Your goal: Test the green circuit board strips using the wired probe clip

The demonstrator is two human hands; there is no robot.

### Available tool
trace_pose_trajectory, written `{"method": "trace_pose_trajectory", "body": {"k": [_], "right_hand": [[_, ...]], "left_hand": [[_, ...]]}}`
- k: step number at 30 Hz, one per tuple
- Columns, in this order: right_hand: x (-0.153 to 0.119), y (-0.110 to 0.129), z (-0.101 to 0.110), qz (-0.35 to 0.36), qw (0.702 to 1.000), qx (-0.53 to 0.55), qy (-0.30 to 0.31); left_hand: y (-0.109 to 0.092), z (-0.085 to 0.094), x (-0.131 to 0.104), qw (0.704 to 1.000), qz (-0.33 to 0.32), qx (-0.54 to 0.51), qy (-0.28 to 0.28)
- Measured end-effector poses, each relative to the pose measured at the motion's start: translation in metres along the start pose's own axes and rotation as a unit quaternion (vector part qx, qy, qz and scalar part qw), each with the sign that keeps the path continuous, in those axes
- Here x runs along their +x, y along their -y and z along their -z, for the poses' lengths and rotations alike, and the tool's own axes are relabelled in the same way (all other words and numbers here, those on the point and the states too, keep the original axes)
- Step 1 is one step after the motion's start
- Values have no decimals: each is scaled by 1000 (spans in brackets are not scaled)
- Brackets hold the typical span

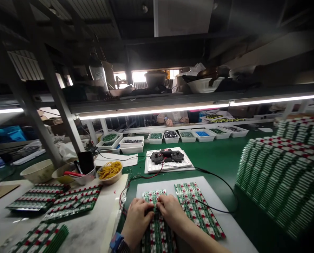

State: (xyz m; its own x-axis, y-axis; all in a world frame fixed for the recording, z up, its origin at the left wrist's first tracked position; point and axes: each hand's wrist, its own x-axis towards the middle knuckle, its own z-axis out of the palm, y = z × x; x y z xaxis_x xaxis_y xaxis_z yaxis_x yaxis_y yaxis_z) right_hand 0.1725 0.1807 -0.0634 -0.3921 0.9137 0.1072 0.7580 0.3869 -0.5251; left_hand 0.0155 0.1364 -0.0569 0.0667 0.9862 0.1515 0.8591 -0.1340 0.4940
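A green circuit board panel [157, 232] with rows of white and red parts lies on a white sheet [212, 188] in front of me. My left hand [138, 219] is over the panel's left side, thumb and fingers curled in and pinched. From the right, my right hand [171, 210] reaches onto the same panel, fingertips bent down close to the left ones. Whatever sits between the fingertips is too small or hidden to make out. Just right of my right hand rests a second circuit board panel [199, 207], with a thin black cable [215, 208] across it.
Behind the sheet, a black two-knobbed device [167, 156] sits on a white tray [149, 168]. Small bins [155, 141] of parts line the back. Tall panel stacks [280, 182] stand right. Left are more panels [72, 202] and a bowl of yellow rubber bands [110, 171]. A person's hand [169, 122] shows beyond.
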Motion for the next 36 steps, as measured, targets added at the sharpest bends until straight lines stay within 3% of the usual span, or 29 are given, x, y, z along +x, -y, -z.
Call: {"method": "trace_pose_trajectory", "body": {"k": [8,23,36], "right_hand": [[-6,2,5,21,998,-49,-30],[-5,-4,6,26,999,-8,-21],[-2,9,8,-23,999,-12,-21]], "left_hand": [[2,1,0,1000,-5,-23,0],[0,4,-1,999,-6,-31,14],[-2,5,-3,999,-11,-32,13]]}}
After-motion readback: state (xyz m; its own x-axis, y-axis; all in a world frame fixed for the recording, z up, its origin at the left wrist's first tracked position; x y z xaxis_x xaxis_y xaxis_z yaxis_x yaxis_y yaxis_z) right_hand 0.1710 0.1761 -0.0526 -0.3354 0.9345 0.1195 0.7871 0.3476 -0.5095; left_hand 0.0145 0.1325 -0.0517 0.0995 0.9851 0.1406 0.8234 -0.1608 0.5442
